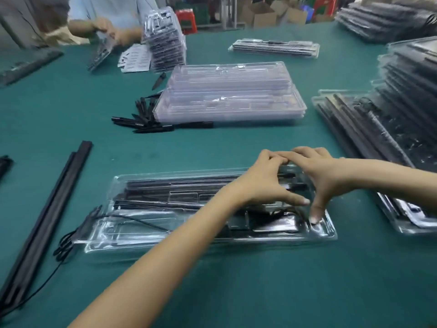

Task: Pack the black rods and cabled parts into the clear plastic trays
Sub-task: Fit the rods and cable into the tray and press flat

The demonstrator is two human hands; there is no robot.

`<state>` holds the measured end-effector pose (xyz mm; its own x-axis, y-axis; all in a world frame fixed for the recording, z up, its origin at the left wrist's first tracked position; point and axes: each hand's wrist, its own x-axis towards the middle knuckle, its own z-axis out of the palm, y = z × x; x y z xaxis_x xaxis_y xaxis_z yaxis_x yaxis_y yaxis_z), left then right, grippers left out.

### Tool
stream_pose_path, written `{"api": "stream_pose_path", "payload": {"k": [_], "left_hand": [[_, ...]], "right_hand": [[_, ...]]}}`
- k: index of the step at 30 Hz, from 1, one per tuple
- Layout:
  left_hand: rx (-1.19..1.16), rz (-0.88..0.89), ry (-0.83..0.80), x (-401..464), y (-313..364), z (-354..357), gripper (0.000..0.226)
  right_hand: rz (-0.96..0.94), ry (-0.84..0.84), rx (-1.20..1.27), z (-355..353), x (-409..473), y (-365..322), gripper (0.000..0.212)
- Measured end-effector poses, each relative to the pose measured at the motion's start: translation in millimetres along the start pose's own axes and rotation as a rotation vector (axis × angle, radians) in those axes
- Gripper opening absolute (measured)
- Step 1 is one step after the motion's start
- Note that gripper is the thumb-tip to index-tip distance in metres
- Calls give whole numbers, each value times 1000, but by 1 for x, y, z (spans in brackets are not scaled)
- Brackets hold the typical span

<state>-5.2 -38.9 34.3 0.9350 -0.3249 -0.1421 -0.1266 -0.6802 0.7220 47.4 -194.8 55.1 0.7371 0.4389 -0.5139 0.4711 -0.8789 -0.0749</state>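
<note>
Both bare hands, left hand [267, 183] and right hand [324, 178], press spread fingers on the right end of the clear plastic tray [142, 247], already holding black rods [175, 188]; its thin black cable [63, 245] hangs outside. Loose long black rods [47, 216] wait beside, unpacked.

Surroundings, packing bench

Green table covering [236, 292] spans the whole work surface. Far left corner: a second person [104, 10] in a pale top, hands busy at the table edge; what they hold is blurred. Just right of them, white printed sheets [133, 59] lie fanned flat on the covering. Beyond the table's far edge, floor clutter: a red plastic stool [186, 20], open cardboard boxes [264, 13] grouped beside it, a blue bin [308, 11] to their right, and a second red stool [325, 4] near the top edge. Green crates [198, 8] sit behind the first stool. Background detail soft, motion-blurred.
</note>
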Motion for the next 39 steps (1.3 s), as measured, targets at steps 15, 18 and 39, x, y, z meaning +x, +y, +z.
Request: {"api": "stream_pose_path", "payload": {"k": [15, 18, 39], "left_hand": [[387, -196, -185, -77, -59, -67, 101], [319, -172, -217, -80, -66, -67, 95], [369, -167, -78, -109, -86, -67, 92]], "right_hand": [[-14, -80, -7, -7, -1, 4, 143], [-35, -89, 24, -8, -4, 8, 146], [-61, -162, -42, -4, 7, 22, 148]]}}
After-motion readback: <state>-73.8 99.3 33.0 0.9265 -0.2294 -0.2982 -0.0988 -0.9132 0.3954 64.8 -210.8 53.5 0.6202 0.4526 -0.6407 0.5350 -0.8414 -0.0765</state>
